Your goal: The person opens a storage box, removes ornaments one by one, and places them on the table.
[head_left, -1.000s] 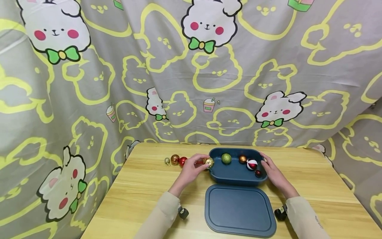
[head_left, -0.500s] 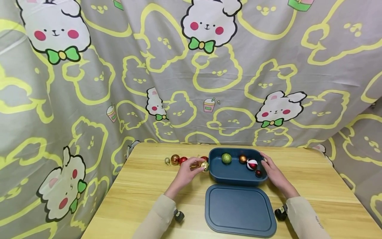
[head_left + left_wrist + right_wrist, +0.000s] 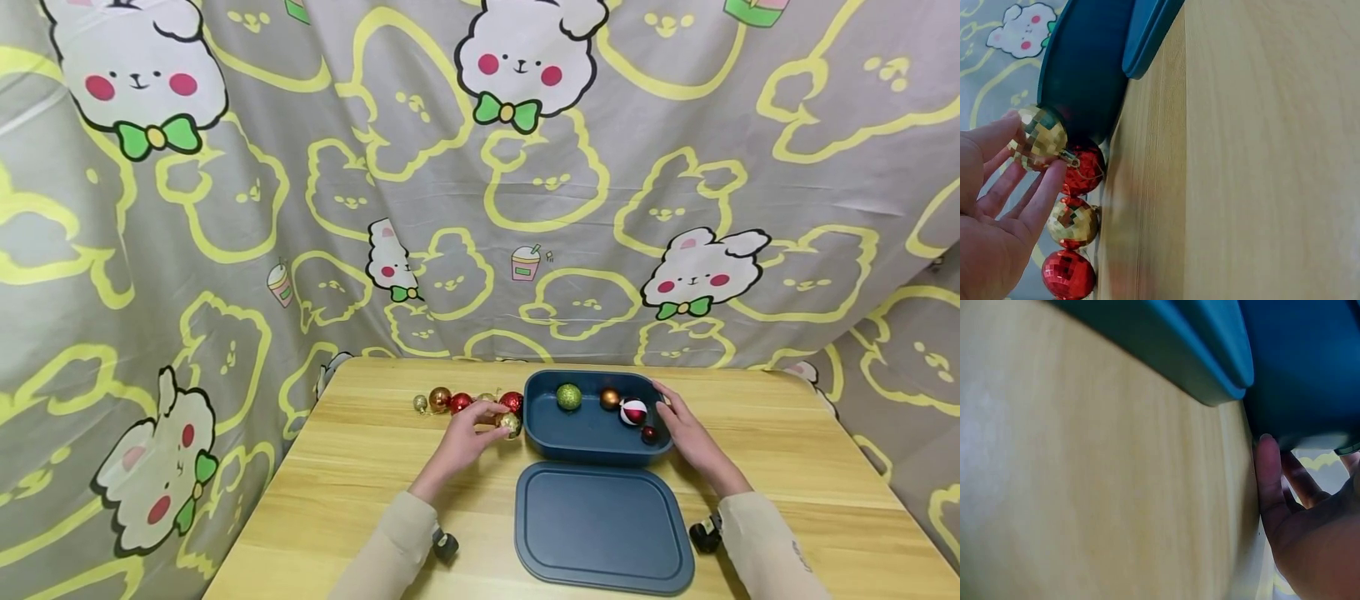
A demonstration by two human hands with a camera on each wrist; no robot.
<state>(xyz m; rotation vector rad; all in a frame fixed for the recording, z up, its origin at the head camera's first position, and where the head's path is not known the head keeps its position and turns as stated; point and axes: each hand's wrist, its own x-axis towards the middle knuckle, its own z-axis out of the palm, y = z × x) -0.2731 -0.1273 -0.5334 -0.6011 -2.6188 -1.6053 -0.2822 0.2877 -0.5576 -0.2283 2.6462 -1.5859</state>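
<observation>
My left hand (image 3: 467, 435) pinches a gold faceted bauble (image 3: 512, 426) between thumb and fingertips, just left of the dark blue box (image 3: 592, 455). In the left wrist view the bauble's cap and string loop (image 3: 1071, 158) point away from the palm. A red faceted bauble (image 3: 512, 402) lies right beside the box's left end. My right hand (image 3: 688, 429) rests against the box's right end, its thumb (image 3: 1268, 469) on the outer wall. Inside the box lie a green glitter bauble (image 3: 568, 397), a copper bauble (image 3: 611, 399), a red-and-white bauble (image 3: 633, 411) and a small dark red one (image 3: 649, 435).
More baubles stretch leftward in a row: red (image 3: 461, 403), bronze-gold (image 3: 440, 399) and a small gold glitter one (image 3: 419, 403). The box's blue lid (image 3: 603, 529) lies flat on the wooden table (image 3: 315, 500) in front of it. A patterned curtain (image 3: 450, 192) hangs behind.
My left hand has drawn the gold bauble from the box's left rim leftward and slightly toward me, uncovering the red bauble beside the box. My right hand has stayed put.
</observation>
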